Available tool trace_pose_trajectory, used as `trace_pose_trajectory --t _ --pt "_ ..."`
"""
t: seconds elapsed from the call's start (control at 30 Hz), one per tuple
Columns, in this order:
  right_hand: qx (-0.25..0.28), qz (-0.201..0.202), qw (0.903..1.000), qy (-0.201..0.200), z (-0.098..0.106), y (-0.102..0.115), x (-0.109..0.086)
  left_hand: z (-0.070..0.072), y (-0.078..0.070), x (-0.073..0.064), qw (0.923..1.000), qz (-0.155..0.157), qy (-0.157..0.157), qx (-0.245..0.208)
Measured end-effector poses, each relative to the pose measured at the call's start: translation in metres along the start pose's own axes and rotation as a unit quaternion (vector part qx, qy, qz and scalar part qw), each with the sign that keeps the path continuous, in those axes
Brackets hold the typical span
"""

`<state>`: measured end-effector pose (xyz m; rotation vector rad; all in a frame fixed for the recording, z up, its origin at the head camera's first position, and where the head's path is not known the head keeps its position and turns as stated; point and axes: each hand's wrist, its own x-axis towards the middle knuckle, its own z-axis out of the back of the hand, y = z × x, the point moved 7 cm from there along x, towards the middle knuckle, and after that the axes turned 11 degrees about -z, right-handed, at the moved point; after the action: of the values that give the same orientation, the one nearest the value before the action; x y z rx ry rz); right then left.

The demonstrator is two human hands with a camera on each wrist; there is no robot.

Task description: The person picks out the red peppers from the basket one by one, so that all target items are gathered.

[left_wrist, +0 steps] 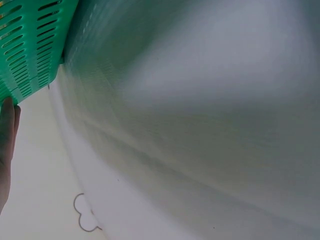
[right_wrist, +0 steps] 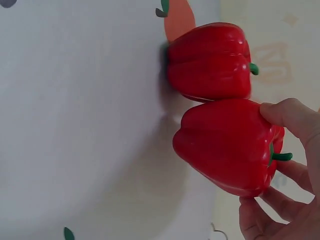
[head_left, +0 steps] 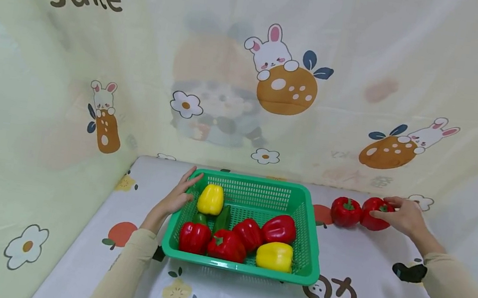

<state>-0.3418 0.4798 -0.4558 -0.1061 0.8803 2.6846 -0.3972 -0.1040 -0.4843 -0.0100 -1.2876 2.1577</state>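
Observation:
A green plastic basket (head_left: 245,269) stands on the covered table. My left hand (head_left: 177,196) rests at its left rim with fingers extended, and in the left wrist view the fingers (left_wrist: 7,127) touch the slotted outer wall. Off to the right, my right hand (head_left: 404,217) grips a red bell pepper (head_left: 374,218), thumb on one side and fingers on the other, as the right wrist view also shows for this pepper (right_wrist: 225,145). Touching it on its left is a second red bell pepper (head_left: 345,213).
Inside the basket lie several red bell peppers (head_left: 227,246), a yellow bell pepper (head_left: 211,199) at the back left, another yellow pepper (head_left: 274,257) at the front right, and a dark green vegetable (head_left: 222,219). A printed cloth wall (head_left: 220,156) rises behind the table.

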Motion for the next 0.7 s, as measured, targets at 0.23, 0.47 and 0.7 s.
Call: trace_pose_trajectory --t 0.23,0.47,0.7 --pt "-0.004 0.01 0.9996 0.026 -0.01 -0.008 0.003 0.0 0.006 0.001 1.0 0.003 -0.005 0.002" --pt "0.007 0.005 0.9992 0.039 -0.013 -0.008 0.002 -0.001 0.007 0.002 1.0 0.004 -0.006 0.0" --pt "0.01 0.0 0.9991 0.042 -0.014 -0.009 0.003 -0.001 0.007 0.002 1.0 0.006 -0.001 0.002"
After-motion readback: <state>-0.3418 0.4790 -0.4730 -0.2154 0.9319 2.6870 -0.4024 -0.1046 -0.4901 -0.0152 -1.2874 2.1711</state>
